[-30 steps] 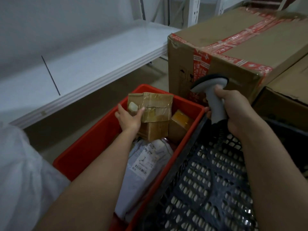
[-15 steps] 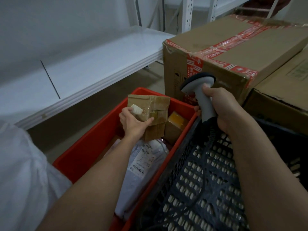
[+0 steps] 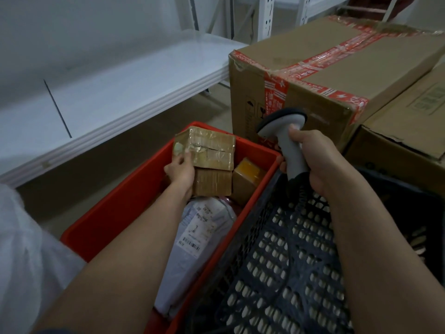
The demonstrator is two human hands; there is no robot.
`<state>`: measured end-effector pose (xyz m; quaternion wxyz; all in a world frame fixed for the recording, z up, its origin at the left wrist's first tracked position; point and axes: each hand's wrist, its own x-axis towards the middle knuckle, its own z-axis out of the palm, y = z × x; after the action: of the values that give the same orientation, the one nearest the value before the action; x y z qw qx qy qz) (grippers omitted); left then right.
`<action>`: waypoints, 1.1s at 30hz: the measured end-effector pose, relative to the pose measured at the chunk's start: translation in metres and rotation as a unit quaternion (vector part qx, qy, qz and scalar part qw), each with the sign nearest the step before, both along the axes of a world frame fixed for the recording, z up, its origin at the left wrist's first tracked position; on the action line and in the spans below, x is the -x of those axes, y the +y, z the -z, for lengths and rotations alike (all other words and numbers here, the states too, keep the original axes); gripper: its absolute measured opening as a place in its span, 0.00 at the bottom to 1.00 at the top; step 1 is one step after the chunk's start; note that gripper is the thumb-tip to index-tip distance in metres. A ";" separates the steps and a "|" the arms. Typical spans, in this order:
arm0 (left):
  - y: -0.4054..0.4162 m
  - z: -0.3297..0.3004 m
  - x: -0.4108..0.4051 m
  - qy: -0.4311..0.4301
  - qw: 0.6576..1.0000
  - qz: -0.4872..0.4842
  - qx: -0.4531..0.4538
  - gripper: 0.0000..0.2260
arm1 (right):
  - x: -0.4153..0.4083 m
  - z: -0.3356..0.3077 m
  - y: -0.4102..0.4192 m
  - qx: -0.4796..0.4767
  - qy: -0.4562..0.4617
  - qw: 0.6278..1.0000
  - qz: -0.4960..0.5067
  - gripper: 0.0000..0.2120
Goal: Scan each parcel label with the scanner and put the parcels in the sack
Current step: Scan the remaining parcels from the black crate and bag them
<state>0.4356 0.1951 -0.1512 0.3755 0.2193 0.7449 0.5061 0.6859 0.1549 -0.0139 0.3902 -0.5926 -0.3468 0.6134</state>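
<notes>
My left hand [image 3: 181, 171] grips a small taped cardboard parcel [image 3: 212, 162] at the far end of the red crate [image 3: 115, 213], with the thumb on its top face. Its label is not visible. Beside it sits a smaller yellowish parcel [image 3: 248, 175], and a grey poly mailer [image 3: 199, 239] with a barcode label lies in the crate's middle. My right hand [image 3: 315, 162] holds the grey handheld scanner [image 3: 285, 131] by its handle, head pointing left toward the parcel. The scanner's coiled cable runs down into the dark basket. No sack is clearly in view.
A dark perforated plastic basket [image 3: 284, 273] stands right of the crate. Two large cardboard boxes [image 3: 337, 75] sit behind, one sealed with red tape. White metal shelving [image 3: 108, 83] runs along the left. White fabric [image 3: 24, 249] fills the lower left corner.
My left hand has turned and lifted the taped parcel slightly at the crate's far end. The scanner in my right hand has stayed about where it was, aimed left.
</notes>
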 end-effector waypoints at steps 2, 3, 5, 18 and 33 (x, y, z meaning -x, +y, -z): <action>0.001 0.004 0.006 -0.005 0.999 -0.049 0.019 0.18 | -0.002 0.006 0.004 0.015 0.008 1.000 0.000 0.21; 0.002 0.006 0.009 -0.012 0.997 -0.073 0.020 0.14 | -0.003 0.008 0.006 0.020 0.011 1.000 0.002 0.22; 0.003 0.008 0.009 -0.038 0.996 -0.083 0.010 0.06 | -0.003 0.012 0.009 0.023 0.013 1.000 0.006 0.23; -0.012 -0.011 -0.022 -0.118 0.986 0.027 -0.112 0.13 | -0.007 0.017 0.017 -0.014 0.014 0.999 0.042 0.21; -0.002 -0.037 -0.067 -0.191 0.963 0.172 0.082 0.33 | -0.007 0.057 0.025 -0.031 0.022 0.996 0.080 0.20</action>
<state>0.5028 0.1934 -0.1141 0.6089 0.2114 0.6493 0.4037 0.6932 0.1796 -0.0714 0.4639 -0.5919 -0.3087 0.5824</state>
